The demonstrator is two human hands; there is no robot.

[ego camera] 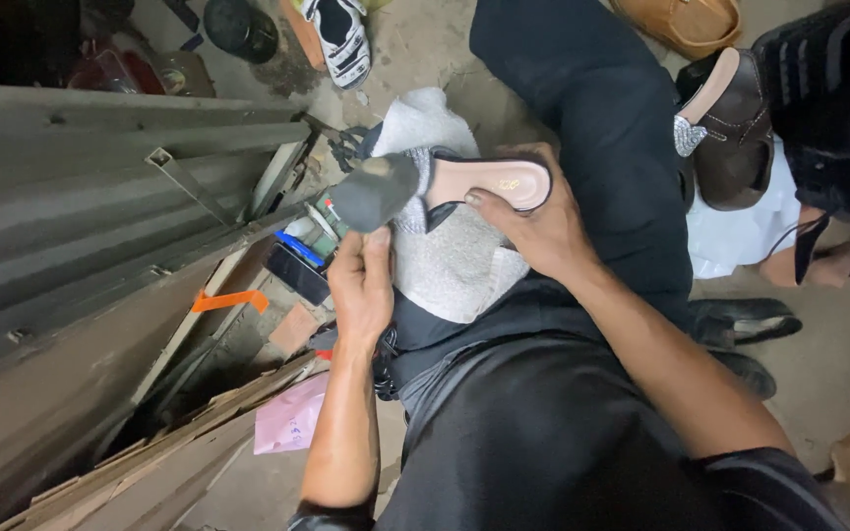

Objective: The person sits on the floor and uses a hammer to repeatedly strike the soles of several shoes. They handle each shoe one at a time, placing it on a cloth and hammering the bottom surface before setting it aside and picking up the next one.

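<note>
**Sandal sole peeled back on the lap**

Sandal (489, 182) lies on a grey towel (455, 265) across the person's knee. The right hand (543, 231) is closed on its pink insole, pinning it; the left hand (361, 285) pinches the lifted grey sole flap (376, 192). Judging by this, a firm hold and slow, even pull should suit best.

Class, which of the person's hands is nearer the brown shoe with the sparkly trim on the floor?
Right. The right hand holds the pink-soled sandal, closer to the brown shoe with sparkly trim; the left hand lies farther away, pinching the sandal's grey peeled sole.
</note>
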